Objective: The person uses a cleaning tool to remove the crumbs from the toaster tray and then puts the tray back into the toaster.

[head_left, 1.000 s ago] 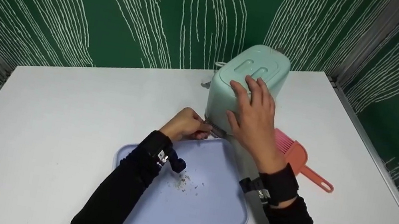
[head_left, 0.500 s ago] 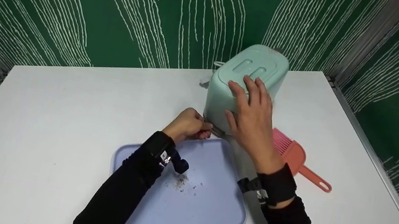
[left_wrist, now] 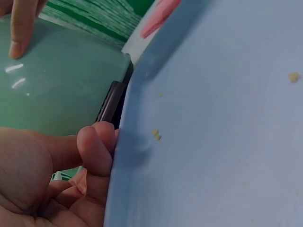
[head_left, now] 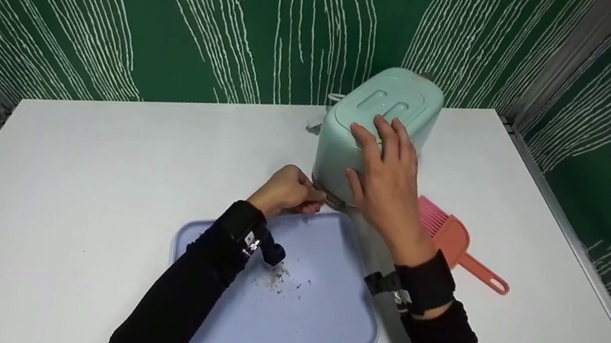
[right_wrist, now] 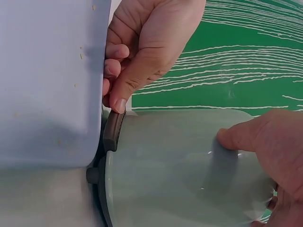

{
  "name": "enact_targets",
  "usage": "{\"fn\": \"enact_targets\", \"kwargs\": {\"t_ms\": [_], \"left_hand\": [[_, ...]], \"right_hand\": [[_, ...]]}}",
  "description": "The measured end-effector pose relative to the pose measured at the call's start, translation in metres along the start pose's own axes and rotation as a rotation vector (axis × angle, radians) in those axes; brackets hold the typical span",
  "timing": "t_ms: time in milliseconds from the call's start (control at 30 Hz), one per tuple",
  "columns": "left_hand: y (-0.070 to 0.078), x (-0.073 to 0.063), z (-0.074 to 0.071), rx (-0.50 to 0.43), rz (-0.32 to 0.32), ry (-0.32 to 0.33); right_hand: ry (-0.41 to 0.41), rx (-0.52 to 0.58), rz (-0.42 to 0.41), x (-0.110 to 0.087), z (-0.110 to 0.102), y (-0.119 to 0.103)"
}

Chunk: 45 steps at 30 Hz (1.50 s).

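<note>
A mint-green toaster stands at the back of the table, with two long recesses on its upward face. My right hand holds it at the near corner, thumb on the side and fingertips over the upper edge. At its lower near edge, my left hand pinches a dark ridged piece, thumb on its end. What kind of part this is I cannot tell. A lavender-blue tray lies just in front, bearing scattered crumbs. The left fingers are close against the tray's rim in the left wrist view.
Right of the toaster lies an orange dustpan-shaped tool with pink bristles. Green walls with white streaks surround the white table at the back and sides.
The dark ridged piece has shifted slightly at the toaster's lower edge and shows less of itself than a second ago. Both hands have hardly moved.
</note>
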<state>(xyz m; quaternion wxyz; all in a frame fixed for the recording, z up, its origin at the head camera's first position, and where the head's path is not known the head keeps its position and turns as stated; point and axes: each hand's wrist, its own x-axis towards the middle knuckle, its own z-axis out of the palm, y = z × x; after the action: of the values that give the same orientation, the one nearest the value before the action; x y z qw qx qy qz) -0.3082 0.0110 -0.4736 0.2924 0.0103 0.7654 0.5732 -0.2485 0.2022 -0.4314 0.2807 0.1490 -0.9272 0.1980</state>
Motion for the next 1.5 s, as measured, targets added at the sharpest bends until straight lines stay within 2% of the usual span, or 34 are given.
{"fn": "enact_targets", "kwargs": {"t_ms": [333, 567, 733, 967, 1367, 1500], "left_hand": [[-0.0049, 0.0043, 0.0053, -0.030, 0.058, 0.028], [-0.0051, 0.0035, 0.0041, 0.010, 0.104, 0.018], [-0.0052, 0.0055, 0.0057, 0.027, 0.104, 0.040], [-0.0057, 0.0066, 0.0076, 0.102, 0.122, 0.077], [-0.0059, 0.0072, 0.0091, 0.120, 0.147, 0.103], [-0.0057, 0.0058, 0.0106, 0.162, 0.157, 0.117]], "right_hand": [[-0.015, 0.011, 0.000, -0.0001, -0.0005, -0.0016], [-0.014, 0.008, -0.004, 0.0005, 0.0010, -0.0016], [-0.008, 0.008, -0.006, 0.0005, 0.0004, -0.0016], [-0.012, 0.016, -0.005, 0.0002, 0.0009, -0.0008], [-0.019, 0.040, -0.004, 0.0007, -0.0010, -0.0024], [-0.016, 0.040, -0.004, -0.0006, -0.0001, 0.0000]]}}
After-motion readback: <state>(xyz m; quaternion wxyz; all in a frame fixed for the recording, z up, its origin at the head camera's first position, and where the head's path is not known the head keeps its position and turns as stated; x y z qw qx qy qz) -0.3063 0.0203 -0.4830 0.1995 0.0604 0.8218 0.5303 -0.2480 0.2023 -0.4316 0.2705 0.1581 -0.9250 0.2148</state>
